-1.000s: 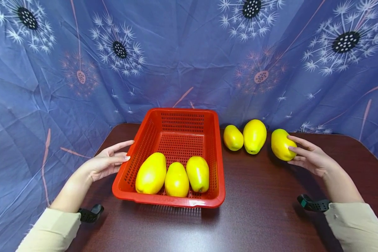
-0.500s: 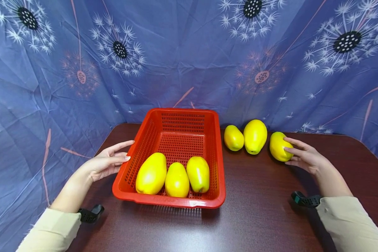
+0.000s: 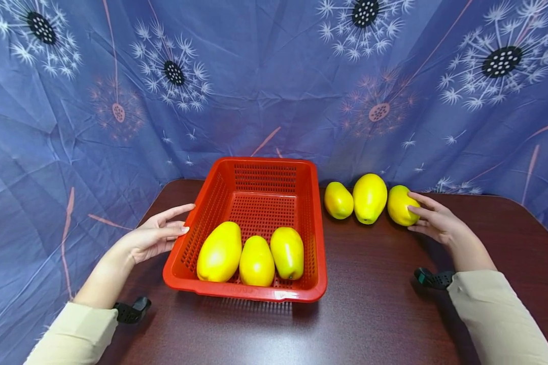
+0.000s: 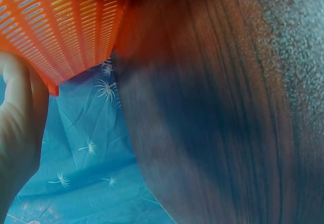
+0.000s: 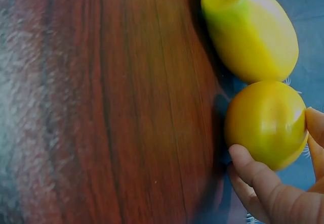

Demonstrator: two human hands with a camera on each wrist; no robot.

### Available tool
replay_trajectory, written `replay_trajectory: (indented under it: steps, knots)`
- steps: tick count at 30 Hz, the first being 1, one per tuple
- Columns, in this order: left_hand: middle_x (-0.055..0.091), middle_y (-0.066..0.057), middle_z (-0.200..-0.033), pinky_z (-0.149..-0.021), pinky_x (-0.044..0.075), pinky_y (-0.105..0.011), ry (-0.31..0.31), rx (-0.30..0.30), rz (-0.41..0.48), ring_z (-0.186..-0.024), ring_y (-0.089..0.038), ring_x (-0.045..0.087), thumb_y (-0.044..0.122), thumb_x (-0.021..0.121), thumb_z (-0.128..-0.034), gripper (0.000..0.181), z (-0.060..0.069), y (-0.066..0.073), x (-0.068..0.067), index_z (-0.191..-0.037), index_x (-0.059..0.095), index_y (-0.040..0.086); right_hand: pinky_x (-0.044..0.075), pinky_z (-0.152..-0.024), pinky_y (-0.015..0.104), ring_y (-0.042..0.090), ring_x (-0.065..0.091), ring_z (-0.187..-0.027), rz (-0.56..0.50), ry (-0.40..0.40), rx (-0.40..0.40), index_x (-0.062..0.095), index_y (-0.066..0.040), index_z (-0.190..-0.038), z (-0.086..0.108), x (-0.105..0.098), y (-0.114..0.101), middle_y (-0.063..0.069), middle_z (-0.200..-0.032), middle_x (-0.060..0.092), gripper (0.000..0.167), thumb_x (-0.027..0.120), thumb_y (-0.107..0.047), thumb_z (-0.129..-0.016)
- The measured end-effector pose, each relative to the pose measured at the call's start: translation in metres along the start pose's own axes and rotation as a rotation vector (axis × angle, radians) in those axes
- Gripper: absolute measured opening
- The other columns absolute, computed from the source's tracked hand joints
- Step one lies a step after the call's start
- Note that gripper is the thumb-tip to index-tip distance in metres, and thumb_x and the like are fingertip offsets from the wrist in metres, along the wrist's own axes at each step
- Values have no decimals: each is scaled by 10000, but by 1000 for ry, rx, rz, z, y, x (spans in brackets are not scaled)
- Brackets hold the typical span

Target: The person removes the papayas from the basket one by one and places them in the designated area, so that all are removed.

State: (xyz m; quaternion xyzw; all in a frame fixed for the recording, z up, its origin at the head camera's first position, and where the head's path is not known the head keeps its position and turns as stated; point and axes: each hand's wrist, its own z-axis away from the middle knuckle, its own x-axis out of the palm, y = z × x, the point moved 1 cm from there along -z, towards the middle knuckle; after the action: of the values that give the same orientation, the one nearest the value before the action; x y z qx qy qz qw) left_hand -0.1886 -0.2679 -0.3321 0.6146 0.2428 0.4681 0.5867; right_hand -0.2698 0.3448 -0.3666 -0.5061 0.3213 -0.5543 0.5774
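A yellow oval fruit (image 3: 402,206), pinched by the right hand's fingers (image 5: 263,183), has been brought beside its larger yellow neighbour (image 3: 370,198), apparently for lining up; the left fingers (image 3: 166,232) are spread.

Near centre of the head view: red, rectangular, perforated plastic basket (image 3: 262,208), open side up, flared rim nearest the bottom edge. Right of centre: glossy yellow rounded fruit (image 3: 398,207), smooth and whole, held in the right hand's (image 3: 436,223) fingertips.

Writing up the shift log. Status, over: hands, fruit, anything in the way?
Left hand touching red basket. Right hand gripping rightmost yellow fruit. Two more yellow fruits between it and basket.
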Motion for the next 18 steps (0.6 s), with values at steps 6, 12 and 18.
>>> replay_trajectory:
  steps: [6,12,18]
  knots:
    - [642,-87,-1096,-833,517,-368,42,-23,-27,-969,-209,637,-59,485,-922,575,0,1,-2,-1433,302,131,530,-727,331,142,616,-818,6,4,4,570,-381,-1079,-5,2,-2,6,-1197,302,290,524,-126,-950]
    - [639,-94,-1103,-833,517,-363,32,-15,-20,-968,-211,638,-58,490,-920,556,1,1,-1,-1416,330,136,525,-721,318,122,612,-810,43,19,1,514,-377,-1156,-9,4,-4,52,-1297,257,307,542,-158,-943]
    - [639,-103,-1102,-837,515,-364,13,-6,-8,-976,-216,636,-56,506,-913,514,0,1,1,-1365,410,169,506,-738,293,65,583,-817,152,53,16,367,-380,-1331,-11,6,-7,139,-1501,-28,458,554,-238,-938]
